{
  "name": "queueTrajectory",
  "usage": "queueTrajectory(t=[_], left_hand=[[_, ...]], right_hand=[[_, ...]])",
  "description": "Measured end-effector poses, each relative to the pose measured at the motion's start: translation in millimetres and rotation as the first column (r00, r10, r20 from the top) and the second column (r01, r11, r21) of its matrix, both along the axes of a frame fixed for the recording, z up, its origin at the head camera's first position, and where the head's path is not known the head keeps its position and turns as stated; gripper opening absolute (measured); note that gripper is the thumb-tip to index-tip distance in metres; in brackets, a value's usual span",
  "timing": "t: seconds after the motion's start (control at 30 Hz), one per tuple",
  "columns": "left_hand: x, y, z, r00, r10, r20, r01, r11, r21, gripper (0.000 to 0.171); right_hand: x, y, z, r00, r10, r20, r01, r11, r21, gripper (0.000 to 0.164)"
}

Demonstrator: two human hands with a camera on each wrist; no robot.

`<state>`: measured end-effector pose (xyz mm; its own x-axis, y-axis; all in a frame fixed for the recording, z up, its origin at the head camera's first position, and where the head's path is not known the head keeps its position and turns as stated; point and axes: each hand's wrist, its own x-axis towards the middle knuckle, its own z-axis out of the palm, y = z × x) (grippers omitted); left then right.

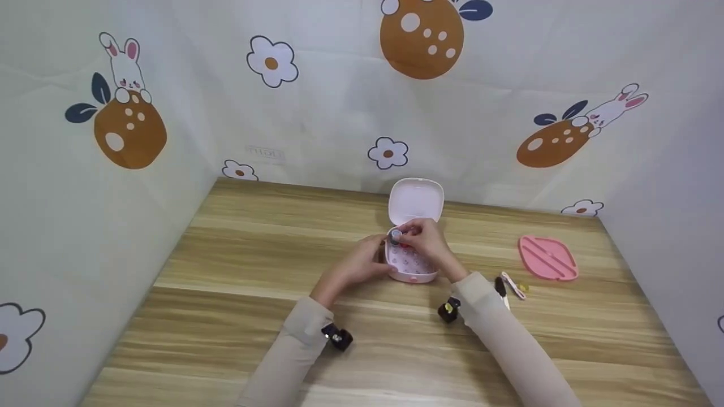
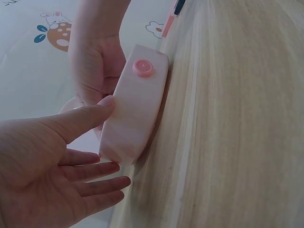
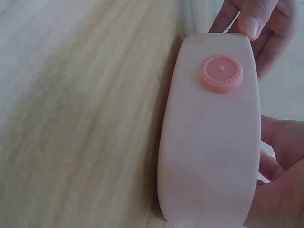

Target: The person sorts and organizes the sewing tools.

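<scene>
A pale pink box [image 1: 412, 277] with a patterned floor stands on the table, its lid [image 1: 416, 202] raised at the back. My left hand [image 1: 362, 261] lies along the box's left side, fingers fairly straight. Its thumb [image 2: 90, 118] touches the front rim in the left wrist view. My right hand [image 1: 428, 243] reaches into the box from the right and pinches a small spool-like round piece [image 1: 395, 236] with a pale bluish end, near the back left corner. Something red [image 1: 405, 245] shows under those fingers. On the box's front sits a pink button-shaped clasp [image 3: 222, 73].
To the right lies a pink divided tray [image 1: 548, 258]. Nearer my right sleeve are a slim white tool [image 1: 513, 285], a black-handled tool [image 1: 500, 286] partly behind the sleeve, and a small yellow piece [image 1: 524, 287]. A printed cloth wall [image 1: 328, 113] rises behind the table.
</scene>
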<state>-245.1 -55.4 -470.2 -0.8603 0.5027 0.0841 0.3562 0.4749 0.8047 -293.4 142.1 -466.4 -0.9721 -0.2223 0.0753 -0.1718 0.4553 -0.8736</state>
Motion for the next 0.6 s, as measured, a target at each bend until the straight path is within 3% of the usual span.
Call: queueTrajectory(t=[0.6], left_hand=[[0.2, -0.4, 0.2, 1.0, 0.017, -0.007, -0.018, 0.999, -0.029, 0.072]], right_hand=[[1.8, -1.2, -4.9, 0.997, -0.016, -0.069, 0.019, 0.999, 0.047, 0.017]])
